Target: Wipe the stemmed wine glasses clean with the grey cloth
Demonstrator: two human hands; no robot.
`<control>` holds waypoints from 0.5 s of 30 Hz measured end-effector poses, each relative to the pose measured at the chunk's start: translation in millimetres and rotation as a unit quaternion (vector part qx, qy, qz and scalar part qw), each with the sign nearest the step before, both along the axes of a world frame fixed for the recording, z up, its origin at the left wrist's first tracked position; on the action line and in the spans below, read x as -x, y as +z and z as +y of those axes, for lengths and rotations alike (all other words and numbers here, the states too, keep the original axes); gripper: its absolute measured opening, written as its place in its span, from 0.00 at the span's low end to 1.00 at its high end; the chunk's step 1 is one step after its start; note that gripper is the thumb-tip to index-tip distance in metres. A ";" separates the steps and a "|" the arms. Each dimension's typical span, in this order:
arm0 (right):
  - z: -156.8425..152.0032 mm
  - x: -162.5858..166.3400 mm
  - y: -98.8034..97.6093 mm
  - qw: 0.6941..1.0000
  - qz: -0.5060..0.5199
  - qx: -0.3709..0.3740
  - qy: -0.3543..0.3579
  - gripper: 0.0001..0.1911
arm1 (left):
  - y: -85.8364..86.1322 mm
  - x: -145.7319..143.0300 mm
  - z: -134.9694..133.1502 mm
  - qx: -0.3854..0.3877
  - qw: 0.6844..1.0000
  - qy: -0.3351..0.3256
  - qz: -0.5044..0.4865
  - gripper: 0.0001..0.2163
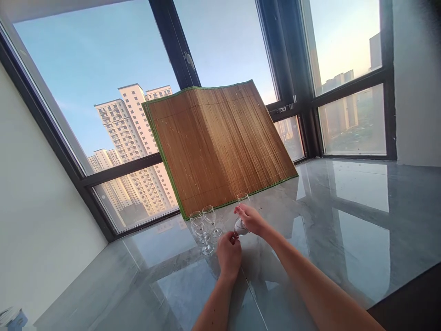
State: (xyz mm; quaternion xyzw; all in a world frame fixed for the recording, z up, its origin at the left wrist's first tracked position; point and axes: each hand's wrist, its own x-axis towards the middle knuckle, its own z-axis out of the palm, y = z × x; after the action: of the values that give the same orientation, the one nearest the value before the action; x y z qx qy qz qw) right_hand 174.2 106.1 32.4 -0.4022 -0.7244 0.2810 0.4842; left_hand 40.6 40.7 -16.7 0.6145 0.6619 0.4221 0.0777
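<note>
One counter (131,294) spreads under the grip; one mat (220,142) stands tilted behind it. The right hand (253,219) wraps the neck of one clear carafe (241,229), contents unclear; the left hand (229,253) bends its fingers at the base, whether pinching I cannot tell. Three glasses (198,226), apparently empty, cluster just left of the grip.

Right hand (253,219) around glass carafe (241,228), 3 stemmed glasses (199,225) nearby
</note>
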 end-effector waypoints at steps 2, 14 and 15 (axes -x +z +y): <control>-2.8 0.4 0.7 0.998 -0.005 -0.047 -0.045 0.28 | 1.1 0.3 -0.1 0.009 1.000 -0.008 -0.027 0.11; -8.5 -10.3 2.8 0.944 0.083 -0.181 -0.263 0.23 | 3.1 -2.3 -6.5 -0.045 0.993 -0.029 -0.105 0.07; -6.4 -14.3 4.4 0.931 0.115 -0.173 -0.299 0.23 | 2.0 -0.5 -5.2 -0.040 0.992 -0.023 -0.120 0.08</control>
State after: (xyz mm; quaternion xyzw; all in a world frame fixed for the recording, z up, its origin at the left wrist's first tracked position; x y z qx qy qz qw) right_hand 188.5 99.8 36.8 -0.4751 -0.5470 0.0378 0.6882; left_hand 41.1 35.5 -14.7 0.5771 0.6157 0.5175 0.1417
